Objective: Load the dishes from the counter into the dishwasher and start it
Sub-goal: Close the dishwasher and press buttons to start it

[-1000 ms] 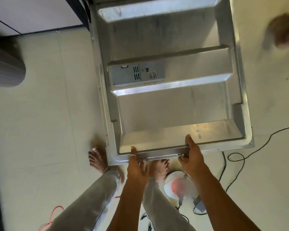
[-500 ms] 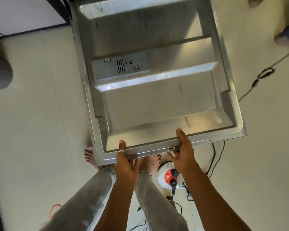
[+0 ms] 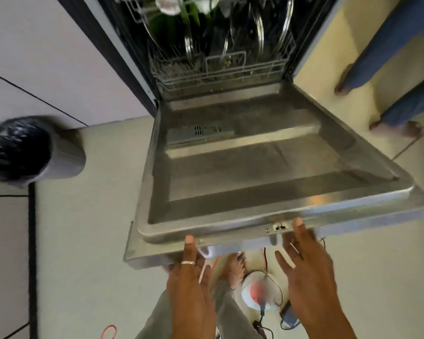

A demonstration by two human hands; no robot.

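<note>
The steel dishwasher door (image 3: 267,167) is partly lifted and tilts up toward me. My left hand (image 3: 191,285) holds its front edge, thumb on top and fingers underneath. My right hand (image 3: 309,272) has its fingers spread, and the fingertips touch the edge beside the latch (image 3: 279,226). Behind the door the lower rack (image 3: 218,69) sits inside the tub. It holds upright plates and lids (image 3: 260,33) along with several other blurred dishes. The detergent dispenser (image 3: 198,133) is on the door's inner face.
A grey bin with a black liner (image 3: 32,150) stands on the floor to the left. Another person's legs in blue trousers (image 3: 402,57) are at the right. Under the door lie my feet, a white-and-red round device (image 3: 257,294), black cables and an orange cord (image 3: 109,332).
The door has swung up from lying flat, and the rack inside has come into view. My right hand has loosened from a grip to spread fingers. My left hand keeps its hold.
</note>
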